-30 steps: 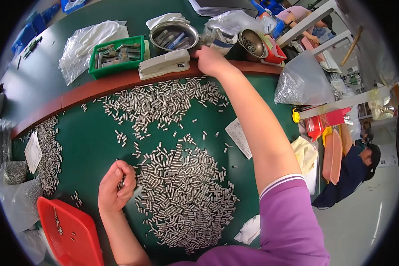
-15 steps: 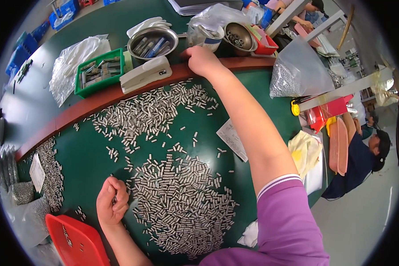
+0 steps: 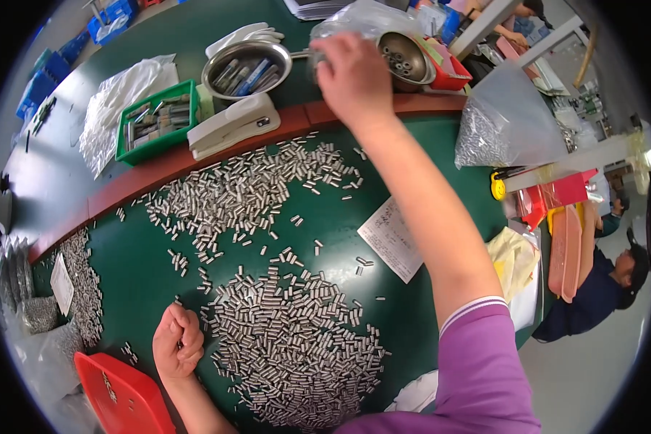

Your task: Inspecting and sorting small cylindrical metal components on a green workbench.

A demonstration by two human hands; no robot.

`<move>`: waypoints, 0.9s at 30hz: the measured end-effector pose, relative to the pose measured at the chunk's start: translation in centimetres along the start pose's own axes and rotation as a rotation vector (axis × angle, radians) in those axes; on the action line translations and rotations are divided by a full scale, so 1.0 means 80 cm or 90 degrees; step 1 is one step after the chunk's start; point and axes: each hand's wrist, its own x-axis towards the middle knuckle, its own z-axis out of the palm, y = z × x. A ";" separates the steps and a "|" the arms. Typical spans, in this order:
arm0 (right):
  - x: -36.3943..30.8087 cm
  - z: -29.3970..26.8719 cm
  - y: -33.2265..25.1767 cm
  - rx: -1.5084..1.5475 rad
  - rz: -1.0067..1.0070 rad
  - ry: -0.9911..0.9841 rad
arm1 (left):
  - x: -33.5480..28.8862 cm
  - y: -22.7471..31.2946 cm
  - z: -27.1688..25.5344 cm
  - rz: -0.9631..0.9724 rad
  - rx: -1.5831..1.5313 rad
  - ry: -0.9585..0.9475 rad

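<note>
While the right arm stretches in the head view to the far side of the green surface point(image 3: 134, 253), the left hand point(image 3: 177, 340) stays low near the surface's near edge. Its fingers are curled together into a loose fist, just left of the larger pile of small metal cylinders point(image 3: 296, 354); whether a piece sits inside cannot be told. That pile spreads over the middle, toward the near edge. A second pile point(image 3: 231, 188) lies along the far edge, against a red-brown strip point(image 3: 136, 181), and a third point(image 3: 87, 289) lies by the left edge.

The right hand point(image 3: 356, 79) is beyond the strip, in front of a clear plastic bag point(image 3: 365, 18); its fingertips are hidden, so I cannot tell whether they are apart or together, or what they touch. To its left stand a metal bowl point(image 3: 249, 49) of tubes, a pale stapler point(image 3: 235, 124) and a green box point(image 3: 155, 147); just right is another metal bowl point(image 3: 401, 42).

A printed paper point(image 3: 387, 242) lies beside the right forearm. A red tray point(image 3: 141, 398) sits at the near left corner, a bag of metal pieces point(image 3: 513, 116) at the far right corner.
</note>
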 end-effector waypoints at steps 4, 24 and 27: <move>0.030 -0.008 0.035 -0.177 0.064 -0.252 | -0.002 0.001 -0.003 0.000 -0.027 -0.009; 0.047 0.017 0.037 -0.137 -0.032 -0.205 | -0.009 0.000 -0.011 0.031 -0.086 -0.027; 0.033 0.018 0.005 -0.016 -0.072 0.010 | -0.009 0.001 -0.011 0.023 -0.090 -0.023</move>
